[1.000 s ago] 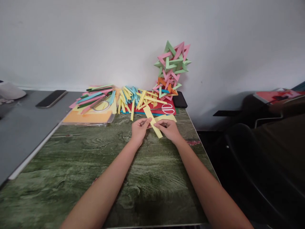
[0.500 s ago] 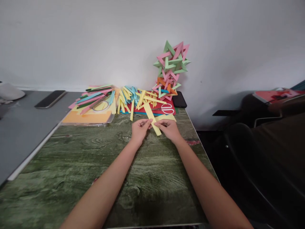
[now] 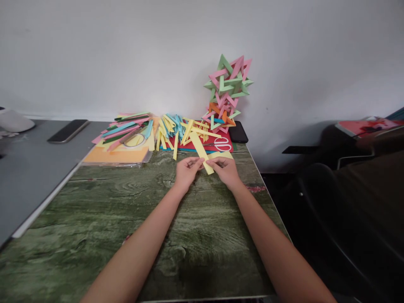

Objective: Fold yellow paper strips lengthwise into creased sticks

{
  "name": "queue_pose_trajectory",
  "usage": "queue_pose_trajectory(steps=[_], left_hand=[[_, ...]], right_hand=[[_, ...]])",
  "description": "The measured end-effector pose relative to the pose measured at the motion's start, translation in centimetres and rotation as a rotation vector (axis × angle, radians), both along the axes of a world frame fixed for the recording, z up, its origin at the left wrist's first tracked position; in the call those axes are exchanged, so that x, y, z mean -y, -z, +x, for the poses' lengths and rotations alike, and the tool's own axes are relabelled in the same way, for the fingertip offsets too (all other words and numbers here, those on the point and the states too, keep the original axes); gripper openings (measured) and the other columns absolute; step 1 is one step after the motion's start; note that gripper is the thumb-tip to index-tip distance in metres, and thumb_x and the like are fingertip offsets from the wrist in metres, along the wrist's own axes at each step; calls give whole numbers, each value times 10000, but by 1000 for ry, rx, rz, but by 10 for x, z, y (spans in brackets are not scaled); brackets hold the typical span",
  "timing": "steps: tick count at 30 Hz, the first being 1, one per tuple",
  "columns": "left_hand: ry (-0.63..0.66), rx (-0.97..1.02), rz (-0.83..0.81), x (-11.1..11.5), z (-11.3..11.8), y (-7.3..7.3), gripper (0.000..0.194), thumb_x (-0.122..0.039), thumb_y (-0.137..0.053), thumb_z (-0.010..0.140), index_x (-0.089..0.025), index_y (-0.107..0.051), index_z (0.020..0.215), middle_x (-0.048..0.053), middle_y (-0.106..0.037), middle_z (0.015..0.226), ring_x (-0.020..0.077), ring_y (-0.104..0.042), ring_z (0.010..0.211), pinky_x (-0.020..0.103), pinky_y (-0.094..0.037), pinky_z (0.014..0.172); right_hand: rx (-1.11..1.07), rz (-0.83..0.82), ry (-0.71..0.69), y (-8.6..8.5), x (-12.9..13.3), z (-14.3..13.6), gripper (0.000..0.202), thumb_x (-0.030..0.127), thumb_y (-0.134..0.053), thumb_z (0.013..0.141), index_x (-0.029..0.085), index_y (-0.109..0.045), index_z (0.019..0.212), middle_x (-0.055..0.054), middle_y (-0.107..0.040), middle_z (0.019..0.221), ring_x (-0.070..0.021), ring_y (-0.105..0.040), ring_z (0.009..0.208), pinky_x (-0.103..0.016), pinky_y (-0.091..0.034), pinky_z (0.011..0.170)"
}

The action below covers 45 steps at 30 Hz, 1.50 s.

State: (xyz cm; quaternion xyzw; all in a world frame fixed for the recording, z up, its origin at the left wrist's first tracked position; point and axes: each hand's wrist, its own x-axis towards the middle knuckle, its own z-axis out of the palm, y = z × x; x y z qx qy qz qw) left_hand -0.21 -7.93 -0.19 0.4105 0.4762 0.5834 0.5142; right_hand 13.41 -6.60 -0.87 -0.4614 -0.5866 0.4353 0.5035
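Note:
A yellow paper strip [image 3: 198, 145] slants between my hands, its far end toward the pile of folded strips. My left hand [image 3: 188, 171] pinches its left edge between thumb and fingers. From the other side, my right hand [image 3: 224, 170] pinches the strip near its lower end. Just behind my right fingers lies another yellow paper piece [image 3: 225, 155], partly hidden by that hand. Beyond the hands are folded yellow strips [image 3: 175, 147] and blue strips [image 3: 178, 126]. White-handled scissors [image 3: 222, 144] rest on red paper [image 3: 229, 147].
A pink and green paper star model [image 3: 232, 82] stands at the back near a dark phone [image 3: 239, 132]. Coloured strips [image 3: 124, 128] lie on an orange paper pack [image 3: 116, 156] at left. Another phone [image 3: 68, 131] sits on the grey table [image 3: 31, 168]. A dark chair [image 3: 331, 206] is at right.
The near end of the strip has risen slightly toward my fingers, so less of it shows below them. Both hands keep their pinch almost in place.

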Motion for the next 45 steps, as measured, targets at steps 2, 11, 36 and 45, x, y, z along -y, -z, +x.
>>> queue_pose_trajectory(steps=[2, 11, 36, 45], left_hand=[[48, -33, 1, 0, 0, 0, 233, -305, -708, 565, -119, -646, 691, 28, -650, 600, 107, -578, 526, 244, -481, 599], [-44, 11, 6, 0, 0, -1, 230, -310, -698, 578, -120, -632, 691, 15, -638, 599, 98, -574, 535, 231, -480, 594], [80, -135, 24, 1, -1, 0, 245, -363, -678, 593, -136, -619, 663, -10, -583, 501, 57, -457, 379, 171, -348, 387], [150, -125, 42, 1, -1, 3, 283, -317, -716, 546, -122, -602, 717, 39, -645, 646, 95, -544, 504, 180, -401, 422]], right_hand=[[-22, -1, 6, -1, 0, 0, 234, 383, -650, 619, 159, -673, 685, -50, -666, 681, -148, -572, 590, -271, -447, 561], [22, -4, -51, -1, 1, 1, 212, 367, -655, 618, 157, -663, 646, -32, -653, 620, -127, -544, 531, -254, -424, 535], [25, 2, -7, 1, -1, 2, 253, 412, -620, 640, 160, -639, 665, -37, -642, 623, -141, -558, 550, -262, -433, 538], [19, 29, -48, 3, -2, 3, 230, 391, -586, 677, 169, -626, 723, -42, -641, 663, -145, -572, 585, -257, -435, 540]])
